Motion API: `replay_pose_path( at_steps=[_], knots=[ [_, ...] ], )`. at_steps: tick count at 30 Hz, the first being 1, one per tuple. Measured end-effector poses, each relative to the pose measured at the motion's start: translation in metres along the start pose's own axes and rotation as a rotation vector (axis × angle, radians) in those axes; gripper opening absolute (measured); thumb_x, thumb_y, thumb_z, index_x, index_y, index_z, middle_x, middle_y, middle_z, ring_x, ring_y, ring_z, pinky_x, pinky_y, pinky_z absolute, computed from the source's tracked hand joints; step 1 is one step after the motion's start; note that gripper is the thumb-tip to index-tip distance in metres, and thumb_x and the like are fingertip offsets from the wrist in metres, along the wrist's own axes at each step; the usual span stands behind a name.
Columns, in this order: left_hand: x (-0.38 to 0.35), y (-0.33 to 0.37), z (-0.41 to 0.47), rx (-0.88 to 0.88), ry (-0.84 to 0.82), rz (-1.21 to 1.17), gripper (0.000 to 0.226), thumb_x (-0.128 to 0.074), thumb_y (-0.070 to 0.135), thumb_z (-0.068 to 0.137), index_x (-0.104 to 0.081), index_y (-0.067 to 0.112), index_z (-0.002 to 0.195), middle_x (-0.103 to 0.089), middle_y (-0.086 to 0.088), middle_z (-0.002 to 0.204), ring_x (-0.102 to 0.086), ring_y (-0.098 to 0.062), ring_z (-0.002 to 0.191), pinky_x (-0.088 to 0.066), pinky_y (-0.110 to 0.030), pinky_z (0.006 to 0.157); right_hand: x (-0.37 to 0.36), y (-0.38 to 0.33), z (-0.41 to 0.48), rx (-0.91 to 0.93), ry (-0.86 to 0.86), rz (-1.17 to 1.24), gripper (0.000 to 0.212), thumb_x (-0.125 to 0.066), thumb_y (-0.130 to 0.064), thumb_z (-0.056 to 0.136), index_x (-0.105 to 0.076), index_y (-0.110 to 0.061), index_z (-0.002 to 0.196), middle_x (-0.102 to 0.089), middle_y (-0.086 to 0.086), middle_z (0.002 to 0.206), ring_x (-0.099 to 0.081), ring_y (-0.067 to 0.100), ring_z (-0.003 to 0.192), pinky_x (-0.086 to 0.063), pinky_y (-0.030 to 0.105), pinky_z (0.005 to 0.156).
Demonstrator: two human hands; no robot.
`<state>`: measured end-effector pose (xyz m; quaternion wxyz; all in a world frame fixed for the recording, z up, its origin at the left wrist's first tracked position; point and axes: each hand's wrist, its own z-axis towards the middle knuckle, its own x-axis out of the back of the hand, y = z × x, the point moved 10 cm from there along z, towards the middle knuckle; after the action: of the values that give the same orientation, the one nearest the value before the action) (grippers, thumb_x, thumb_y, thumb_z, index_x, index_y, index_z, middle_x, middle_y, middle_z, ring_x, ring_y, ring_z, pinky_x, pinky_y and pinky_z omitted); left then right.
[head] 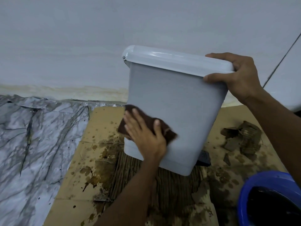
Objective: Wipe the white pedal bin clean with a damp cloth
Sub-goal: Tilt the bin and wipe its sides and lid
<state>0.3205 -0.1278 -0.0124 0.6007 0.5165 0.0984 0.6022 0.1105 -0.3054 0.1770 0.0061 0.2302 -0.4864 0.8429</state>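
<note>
Head view: L hand [143,136] fingers flat, spread, pressing brown cloth [147,123] vs tilted white pedal bin [175,98] side; R hand [234,75] curled round lid [171,60] corner.

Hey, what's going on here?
A person is wiping a white bin with a brown cloth. The left hand presses the cloth flat against the bin's side, low down. The right hand grips a corner of the lid and holds the bin tilted. Underneath is wet, stained cardboard, and a blue bucket of dark liquid sits at the near right.
</note>
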Motion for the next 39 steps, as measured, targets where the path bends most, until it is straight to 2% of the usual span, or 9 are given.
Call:
replay_pose_path(
  at_steps=[4,8,11,16,19,24,27,35,39],
  knots=[
    [-0.003,-0.052,-0.042,0.497,0.04,-0.171,0.105,-0.009,0.082,0.091,0.003,0.005,0.162,0.007,-0.016,0.17,0.009,-0.026,0.157,0.003,-0.044,0.128,0.0,0.001,0.001,0.0,0.016,0.021,0.06,-0.084,-0.04,0.055,-0.075,-0.024,0.111,-0.071,-0.008,0.118,-0.063,0.007,0.111,-0.056,0.03,0.09],
    [-0.025,-0.016,-0.107,0.366,-0.146,-0.08,0.096,-0.013,0.074,0.096,0.014,0.007,0.159,0.024,-0.013,0.167,0.026,-0.022,0.154,0.004,-0.043,0.127,0.003,0.001,0.0,0.007,0.028,0.009,0.06,-0.083,-0.042,0.056,-0.075,-0.025,0.112,-0.071,-0.007,0.118,-0.063,0.011,0.113,-0.056,0.036,0.093],
    [-0.025,-0.017,-0.086,0.3,-0.094,-0.059,0.091,-0.018,0.068,0.1,0.01,0.006,0.16,0.02,-0.016,0.167,0.023,-0.025,0.155,0.008,-0.04,0.126,0.001,-0.001,-0.001,0.016,0.008,0.009,0.06,-0.083,-0.043,0.057,-0.074,-0.024,0.113,-0.071,-0.006,0.119,-0.063,0.013,0.115,-0.056,0.035,0.093],
    [0.001,-0.065,-0.033,0.486,0.089,-0.132,0.093,-0.022,0.066,0.096,-0.002,0.005,0.162,-0.002,-0.019,0.169,0.0,-0.032,0.157,0.003,-0.038,0.127,0.0,-0.003,-0.003,0.004,0.012,0.019,0.058,-0.084,-0.042,0.056,-0.074,-0.025,0.112,-0.071,-0.006,0.118,-0.063,0.01,0.113,-0.056,0.035,0.093],
    [-0.009,-0.038,-0.053,0.481,-0.01,-0.146,0.093,-0.017,0.068,0.097,0.005,0.004,0.161,0.01,-0.017,0.169,0.011,-0.029,0.157,0.001,-0.045,0.127,0.0,-0.001,-0.001,0.001,0.024,0.026,0.059,-0.084,-0.041,0.056,-0.075,-0.023,0.112,-0.072,-0.006,0.118,-0.064,0.01,0.112,-0.056,0.037,0.093],
    [-0.043,0.077,-0.114,-0.408,-0.381,0.149,0.076,-0.027,0.052,0.108,0.003,0.009,0.162,0.011,-0.017,0.169,0.009,-0.035,0.157,0.006,-0.045,0.127,0.005,0.0,-0.003,0.013,0.009,0.019,0.06,-0.083,-0.04,0.058,-0.074,-0.02,0.113,-0.071,-0.006,0.119,-0.064,0.009,0.112,-0.056,0.033,0.092],
    [-0.036,0.105,-0.074,-0.917,-0.389,0.168,0.074,-0.05,0.051,0.103,-0.019,0.017,0.161,-0.006,-0.014,0.168,-0.001,-0.033,0.158,-0.001,-0.046,0.127,0.004,0.0,-0.003,0.016,0.011,0.028,0.059,-0.084,-0.039,0.058,-0.074,-0.019,0.113,-0.071,-0.005,0.119,-0.064,0.009,0.11,-0.057,0.034,0.091],
    [-0.034,0.093,-0.048,-0.83,-0.228,0.223,0.078,-0.05,0.055,0.098,-0.025,0.013,0.159,-0.008,-0.018,0.167,-0.004,-0.037,0.157,-0.005,-0.055,0.126,0.004,0.004,-0.001,-0.006,0.041,0.066,0.052,-0.086,-0.032,0.055,-0.075,-0.024,0.105,-0.073,-0.007,0.114,-0.067,0.008,0.107,-0.058,0.035,0.09],
    [-0.05,0.054,-0.134,-1.245,-0.392,0.341,0.07,-0.048,0.054,0.102,-0.026,0.022,0.16,0.005,-0.01,0.171,-0.004,-0.029,0.158,-0.001,-0.046,0.127,0.004,0.005,-0.002,-0.016,0.041,0.068,0.052,-0.086,-0.032,0.055,-0.076,-0.026,0.105,-0.073,-0.008,0.114,-0.066,0.01,0.11,-0.057,0.038,0.093]
  ],
)
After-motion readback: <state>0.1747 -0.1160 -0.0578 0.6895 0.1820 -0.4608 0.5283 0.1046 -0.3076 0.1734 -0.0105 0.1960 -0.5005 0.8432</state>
